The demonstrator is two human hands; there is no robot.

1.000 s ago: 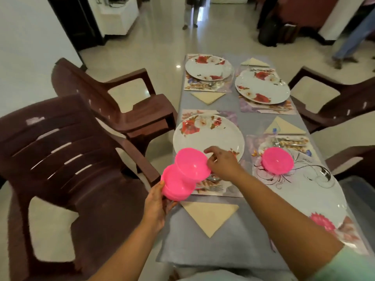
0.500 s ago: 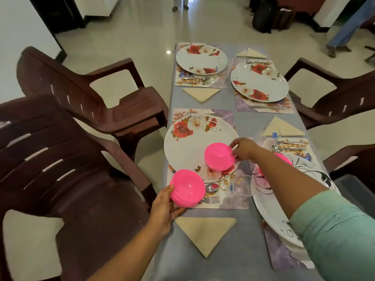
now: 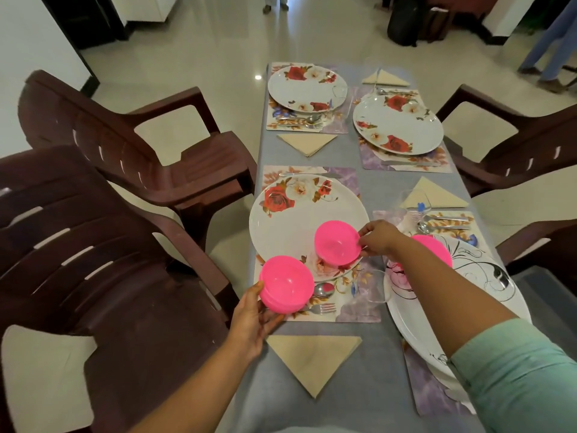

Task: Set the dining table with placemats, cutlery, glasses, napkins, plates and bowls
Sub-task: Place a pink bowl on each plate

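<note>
Head view, right hand: the right hand [image 3: 376, 239] pinches the rim of a single pink bowl [image 3: 337, 242] between thumb and fingertips, its grip grasping the bowl's right edge.
Head view, bowl position: that bowl sits low over the near-right part of the floral plate [image 3: 307, 226]; whether its base already touches the plate cannot be told.
Head view, change: a second ago the right hand was lifting this bowl off the stack at the worktop's near edge; half a second ago it was above the plate, and now it is lower and further onto it.
Head view, left hand: the left hand [image 3: 253, 317] cups the remaining stack of pink bowls [image 3: 286, 284] from below and behind, grip grasping the stack, held over the near-left corner of the placemat [image 3: 359, 310], above the spoon and fork [image 3: 321, 307].
Head view, other settings: another pink bowl [image 3: 434, 246] rests on the black-swirl plate [image 3: 487, 276] to the right, partly hidden by the forearm; the two far plates [image 3: 307, 87] carry no bowl.
Head view, rest of worktop: folded napkins [image 3: 313, 357] lie beside each placemat on the grey worktop [image 3: 368, 398]; a clear glass [image 3: 373, 285] stands between the two near plates.
Meaning for the task: by my reading, the second of four settings is getting its bowl; the stack in the left hand should serve the far two.
Risk: the light bowl may slide on the glossy plate once let go.
</note>
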